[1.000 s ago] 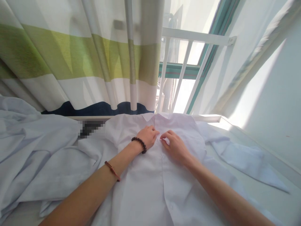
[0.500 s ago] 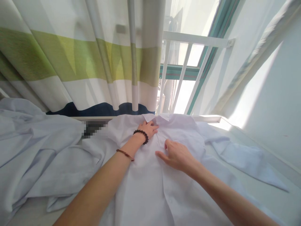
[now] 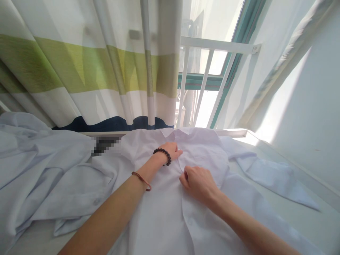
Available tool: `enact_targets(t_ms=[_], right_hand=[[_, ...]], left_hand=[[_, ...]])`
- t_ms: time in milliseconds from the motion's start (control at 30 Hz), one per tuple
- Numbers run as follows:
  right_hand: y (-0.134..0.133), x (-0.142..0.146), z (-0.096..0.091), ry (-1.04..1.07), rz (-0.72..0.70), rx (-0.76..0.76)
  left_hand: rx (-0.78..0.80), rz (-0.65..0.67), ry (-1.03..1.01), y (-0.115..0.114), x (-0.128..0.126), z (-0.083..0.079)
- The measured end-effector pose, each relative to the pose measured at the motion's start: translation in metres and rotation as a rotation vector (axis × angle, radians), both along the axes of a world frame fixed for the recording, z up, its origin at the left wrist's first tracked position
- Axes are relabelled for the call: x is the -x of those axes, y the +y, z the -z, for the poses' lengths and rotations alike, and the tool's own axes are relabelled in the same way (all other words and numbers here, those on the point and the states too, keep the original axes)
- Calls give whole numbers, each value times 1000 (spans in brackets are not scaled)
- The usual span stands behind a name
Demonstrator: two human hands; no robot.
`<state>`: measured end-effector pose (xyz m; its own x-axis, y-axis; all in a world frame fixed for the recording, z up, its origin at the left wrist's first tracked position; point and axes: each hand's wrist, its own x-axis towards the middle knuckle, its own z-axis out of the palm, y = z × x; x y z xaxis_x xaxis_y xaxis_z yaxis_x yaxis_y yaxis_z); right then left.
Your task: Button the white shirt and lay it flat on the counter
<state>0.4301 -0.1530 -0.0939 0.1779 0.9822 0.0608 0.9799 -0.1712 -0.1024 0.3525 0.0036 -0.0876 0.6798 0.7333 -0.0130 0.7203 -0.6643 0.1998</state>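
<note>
Hold white collared cloth shirt (image 3: 156, 216) flat: bare left hand (image 3: 172, 150) at six o'clock, grip unclear; bare right hand (image 3: 199, 180) at five, clamped on edge.

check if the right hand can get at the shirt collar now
Probably yes: only the shirt front lies between the right hand and the collar on its right side; the left hand is further left.

2 grips (image 3: 172, 149) (image 3: 199, 179), 2 bracelets (image 3: 167, 154) (image 3: 140, 176) are showing | 1 spread shirt (image 3: 159, 209) lying, 6 o'clock | 3 bars (image 3: 183, 87) (image 3: 203, 86) (image 3: 221, 89) standing, 1 o'clock
</note>
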Motion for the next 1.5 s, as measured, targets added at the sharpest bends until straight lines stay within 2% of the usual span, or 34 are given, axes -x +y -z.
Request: enact_targets(t_ms=[133, 233, 433, 600, 700, 900, 1067, 1267, 1500], right_hand=[[0, 1, -13, -37, -38, 20], [1, 6, -14, -61, -48, 32], [-1, 14, 2, -30, -32, 13], [-3, 15, 5, -46, -56, 12], [-6, 16, 5, -7, -63, -11], [-20, 5, 14, 221, -135, -88], [-30, -8, 24, 233, -166, -226], [-15, -17, 29, 177, -193, -262], [7, -22, 22, 115, -209, -216]], left_hand=[[-24, 79, 3, -5, 9, -2], [2, 134, 25, -8, 22, 0], [14, 157, 17, -7, 37, 16], [-3, 156, -15, -7, 40, 27], [1, 158, -22, -7, 41, 28], [26, 151, -9, -9, 41, 24], [49, 159, 55, -9, 38, 21], [39, 141, 92, 2, 30, 19], [-15, 132, 88, 27, 20, 22]])
